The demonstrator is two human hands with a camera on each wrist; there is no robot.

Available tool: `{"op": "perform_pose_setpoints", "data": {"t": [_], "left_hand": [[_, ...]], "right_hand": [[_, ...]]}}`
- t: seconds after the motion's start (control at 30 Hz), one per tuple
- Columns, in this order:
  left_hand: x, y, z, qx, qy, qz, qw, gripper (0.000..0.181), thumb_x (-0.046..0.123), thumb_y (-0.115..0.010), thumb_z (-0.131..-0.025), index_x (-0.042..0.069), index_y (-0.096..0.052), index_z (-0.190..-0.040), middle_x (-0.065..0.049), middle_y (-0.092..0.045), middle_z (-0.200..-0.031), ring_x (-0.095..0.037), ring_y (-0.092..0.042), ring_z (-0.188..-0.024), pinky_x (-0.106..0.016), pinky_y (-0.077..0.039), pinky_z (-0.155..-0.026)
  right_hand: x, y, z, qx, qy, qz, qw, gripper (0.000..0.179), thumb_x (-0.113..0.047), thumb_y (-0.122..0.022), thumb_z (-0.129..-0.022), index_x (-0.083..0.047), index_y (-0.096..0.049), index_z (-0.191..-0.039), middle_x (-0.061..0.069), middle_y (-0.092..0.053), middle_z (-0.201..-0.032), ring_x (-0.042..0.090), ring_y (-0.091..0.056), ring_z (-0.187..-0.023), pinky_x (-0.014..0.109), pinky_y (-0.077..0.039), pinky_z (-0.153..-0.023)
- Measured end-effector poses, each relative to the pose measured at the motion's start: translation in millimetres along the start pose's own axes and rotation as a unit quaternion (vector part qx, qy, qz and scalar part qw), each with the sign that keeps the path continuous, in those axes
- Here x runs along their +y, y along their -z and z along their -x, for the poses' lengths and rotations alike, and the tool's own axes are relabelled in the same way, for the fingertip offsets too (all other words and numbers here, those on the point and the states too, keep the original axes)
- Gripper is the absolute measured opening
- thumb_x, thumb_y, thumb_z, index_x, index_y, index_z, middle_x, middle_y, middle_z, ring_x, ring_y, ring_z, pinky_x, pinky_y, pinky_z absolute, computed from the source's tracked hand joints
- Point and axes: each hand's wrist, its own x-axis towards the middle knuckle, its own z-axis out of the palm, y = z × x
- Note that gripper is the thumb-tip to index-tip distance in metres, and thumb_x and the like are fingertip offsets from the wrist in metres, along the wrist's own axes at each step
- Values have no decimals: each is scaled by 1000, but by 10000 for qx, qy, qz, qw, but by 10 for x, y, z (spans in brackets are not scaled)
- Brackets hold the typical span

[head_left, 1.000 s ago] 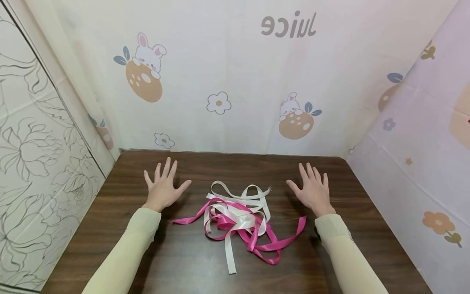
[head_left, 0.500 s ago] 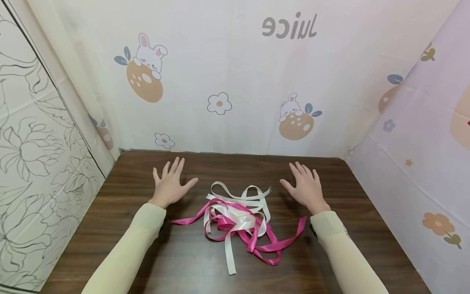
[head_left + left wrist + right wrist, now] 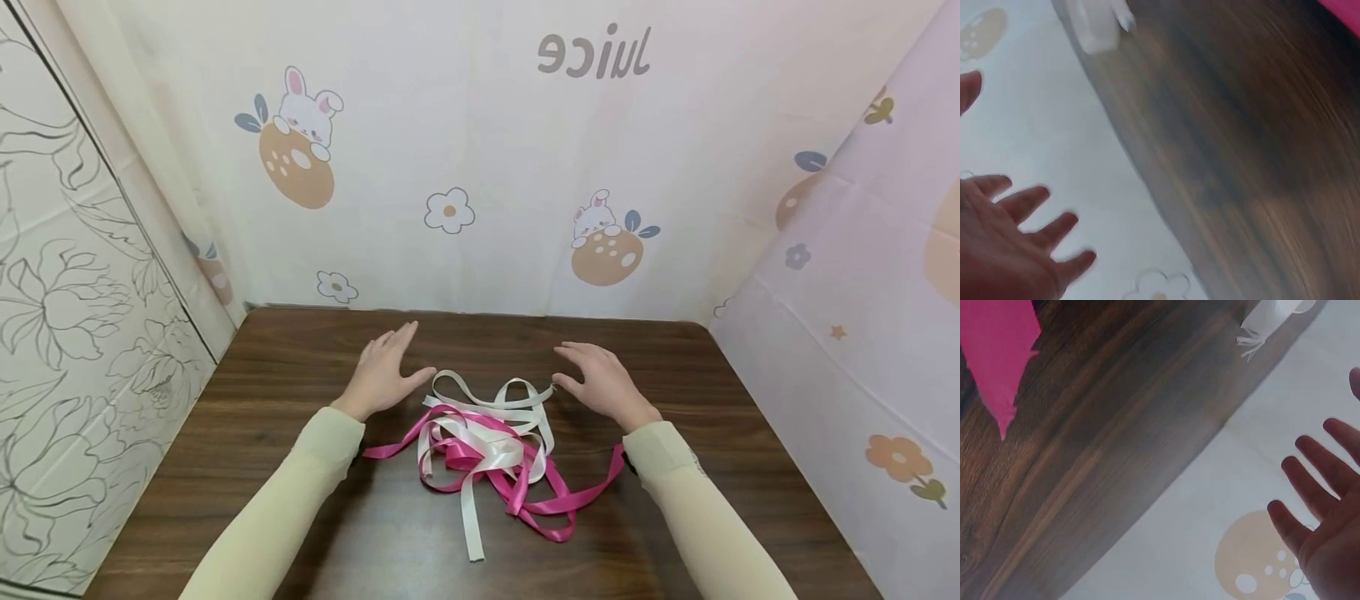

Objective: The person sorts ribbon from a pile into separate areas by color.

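Pink ribbon: The pink ribbon (image 3: 517,497) was glossy and saturated in colour, and lay in twisted loops. One tail pointed out to the left; the other curved up on the right to just beside the right cuff. In the right wrist view its end was ragged, cut to a point, with loose threads.
White ribbon: The white ribbon (image 3: 498,452) showed a satin sheen on its inner folds and a flatter, creamier face on its far loops. One tail ran flat toward the person. The far right end was frayed into fine strands. How many lengths made it up could not be told.
Tangle position: Both ribbons lay intertwined at mid-table, between the forearms, white loops mostly on the far side.
Left hand: The left hand (image 3: 381,375) was open with thumb spread and fingers extended, and gripped nothing. Its thumb tip was close to a white loop; contact could not be confirmed.
Right hand: The right hand (image 3: 602,385) was likewise open, holding nothing, thumb near the frayed white end.
Sleeves: Pale yellow, covering both forearms.
Table: The table (image 3: 405,542) was dark, wood-grained.
Curtain: The curtain (image 3: 510,125) behind bore rabbits, flowers and mirrored lettering.
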Motion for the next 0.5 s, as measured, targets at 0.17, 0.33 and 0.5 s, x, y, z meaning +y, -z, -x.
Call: {"op": "perform_pose_setpoints", "data": {"t": [0.17, 0.33, 0.5], "left_hand": [[176, -73, -47, -196, -481, 162, 9985, 80, 35, -73, -96, 10, -33, -161, -16, -49, -159, -38, -44, -148, -59, -23, -127], [309, -144, -87, -351, -698, 166, 9968, 75, 28, -73, -97, 11, -36, -160, -14, -53, -156, -33, -48, -146, -54, -25, -128], [415, -214, -126, -600, -814, 299, 9944, 74, 23, -74, -96, 12, -37, -160, -12, -53, -156, -31, -50, -146, -49, -25, -129]], "right_hand": [[-39, -30, 3, -159, 178, -77, 9997, 50, -29, -71, -98, -6, -62, -141, 18, -59, -148, 41, -51, -140, 64, -35, -117], [-64, -60, 4, -188, 349, -73, 9992, 44, -24, -72, -97, -6, -66, -136, 17, -64, -143, 39, -55, -137, 62, -37, -116], [-78, -87, 2, -141, 461, -87, 9988, 39, -22, -73, -96, -7, -69, -132, 15, -67, -139, 37, -58, -134, 60, -38, -116]]}}
